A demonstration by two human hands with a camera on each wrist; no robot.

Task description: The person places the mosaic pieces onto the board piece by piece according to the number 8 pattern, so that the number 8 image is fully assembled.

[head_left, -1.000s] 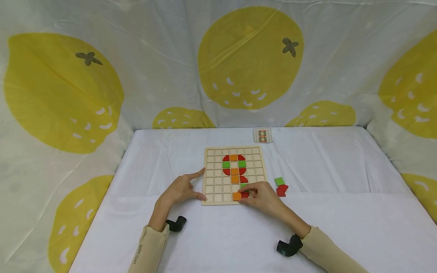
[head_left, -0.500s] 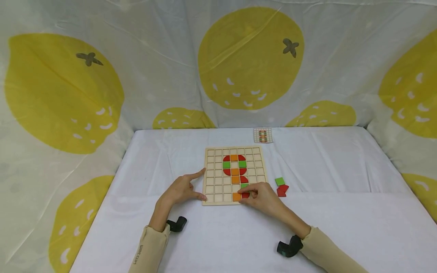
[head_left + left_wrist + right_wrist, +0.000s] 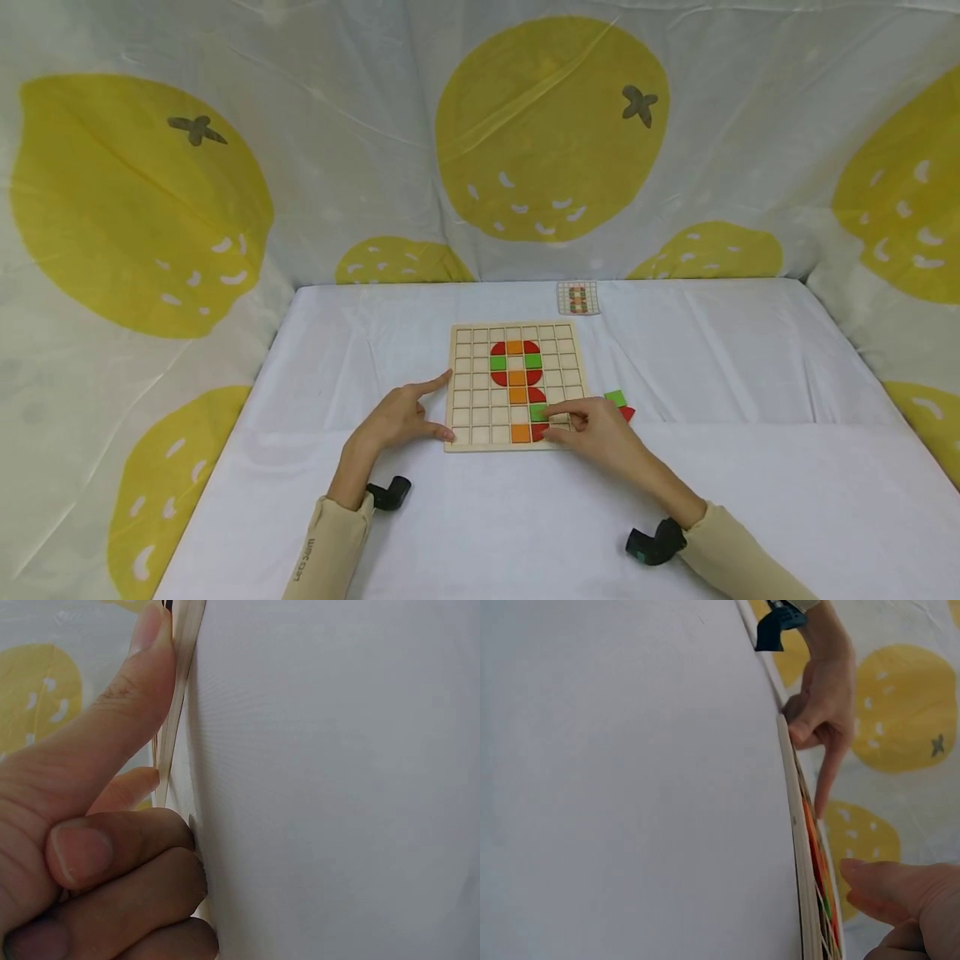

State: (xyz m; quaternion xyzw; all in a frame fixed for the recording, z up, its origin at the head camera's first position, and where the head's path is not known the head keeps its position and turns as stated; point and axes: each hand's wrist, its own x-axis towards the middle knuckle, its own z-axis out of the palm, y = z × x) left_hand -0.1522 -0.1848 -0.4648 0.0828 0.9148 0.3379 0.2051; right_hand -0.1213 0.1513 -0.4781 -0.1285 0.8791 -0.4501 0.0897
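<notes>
A wooden grid board [image 3: 480, 423] lies on the white table with red, orange and green pieces set in its cells. My left hand [image 3: 397, 415] touches the board's left edge with its thumb and outstretched index finger; the left wrist view shows the other fingers curled beside that edge. Over the board's lower right part, my right hand [image 3: 596, 432] has thumb and index finger apart, with no piece seen between them. Just left of those fingertips are an orange square tile [image 3: 521, 433], a green square tile [image 3: 537, 412] and a red rounded piece [image 3: 538, 431].
Right of the board lie a loose green square tile [image 3: 615, 397] and a red piece [image 3: 627, 412], partly hidden by the right hand. A small pattern card [image 3: 577, 298] sits behind the board. Lemon-print cloth [image 3: 551, 125] hangs around the table.
My right hand has let go of the orange square tile in the bottom row and moved a little to the right. The left hand and the board look the same.
</notes>
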